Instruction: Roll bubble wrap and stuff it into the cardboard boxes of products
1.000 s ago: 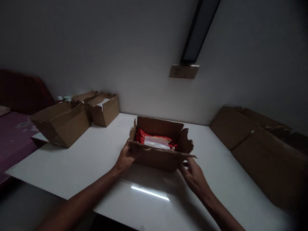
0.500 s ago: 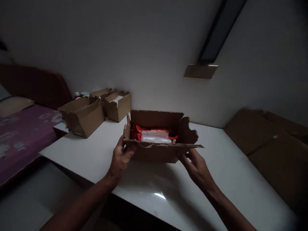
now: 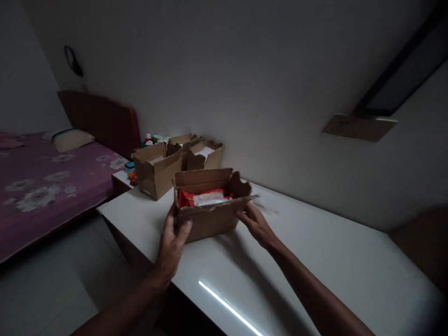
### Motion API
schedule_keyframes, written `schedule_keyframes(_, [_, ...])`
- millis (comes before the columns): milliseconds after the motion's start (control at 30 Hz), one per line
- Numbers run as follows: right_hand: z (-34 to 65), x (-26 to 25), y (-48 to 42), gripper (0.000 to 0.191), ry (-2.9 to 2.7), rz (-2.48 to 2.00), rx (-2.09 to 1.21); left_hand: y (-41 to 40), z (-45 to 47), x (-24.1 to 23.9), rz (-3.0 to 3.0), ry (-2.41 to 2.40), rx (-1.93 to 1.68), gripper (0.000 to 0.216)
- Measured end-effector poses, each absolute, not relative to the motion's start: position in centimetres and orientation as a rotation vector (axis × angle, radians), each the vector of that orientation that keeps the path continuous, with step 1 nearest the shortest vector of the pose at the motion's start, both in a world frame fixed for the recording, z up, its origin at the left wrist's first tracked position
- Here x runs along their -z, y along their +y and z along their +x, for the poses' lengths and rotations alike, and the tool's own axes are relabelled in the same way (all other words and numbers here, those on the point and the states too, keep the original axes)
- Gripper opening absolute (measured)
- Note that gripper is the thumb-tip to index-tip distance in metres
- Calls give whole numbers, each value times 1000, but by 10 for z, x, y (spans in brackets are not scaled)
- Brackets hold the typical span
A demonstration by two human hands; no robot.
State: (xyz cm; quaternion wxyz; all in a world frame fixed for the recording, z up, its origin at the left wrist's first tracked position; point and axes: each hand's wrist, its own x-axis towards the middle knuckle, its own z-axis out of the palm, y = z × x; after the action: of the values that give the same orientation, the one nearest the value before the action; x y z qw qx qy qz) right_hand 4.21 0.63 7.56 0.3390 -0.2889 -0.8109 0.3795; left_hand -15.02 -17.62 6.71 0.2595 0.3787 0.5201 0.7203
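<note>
Between my two hands is an open cardboard box (image 3: 206, 224) with ragged top edges, over the white table (image 3: 308, 252). My left hand (image 3: 173, 242) grips its left end, thumb on the front face. My right hand (image 3: 255, 224) holds the right end near the front corner, fingers partly hidden behind it. Inside the box lie red packets (image 3: 185, 198) and a clear, whitish plastic packet (image 3: 210, 198). I cannot tell whether the box's bottom touches the table.
At the table's far left stand several open cardboard boxes (image 3: 157, 175), one with white paper (image 3: 205, 152). Left of the table is a bed (image 3: 45, 186) with a purple flowered sheet. A large brown cardboard piece (image 3: 423, 242) is at the right. The wall (image 3: 262, 93) runs behind.
My view has turned left, showing more of the bed. Both hands have carried the box left along the table, closer to the other boxes.
</note>
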Motion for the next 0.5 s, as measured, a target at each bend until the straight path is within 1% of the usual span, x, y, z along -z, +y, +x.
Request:
schedule_keyframes(133, [-27,-59,42,62,-2177,-661,-978,-183,-172,-43,942,1524,-1961,64])
schedule_keyframes(300, [-81,-29,62,57,-2239,-755,-850,-169,-186,-24,919,1582,-1888,70])
schedule_keyframes(500, [-118,-2,59,62,-2396,-816,-667,-136,-201,-9,899,1644,-1822,75])
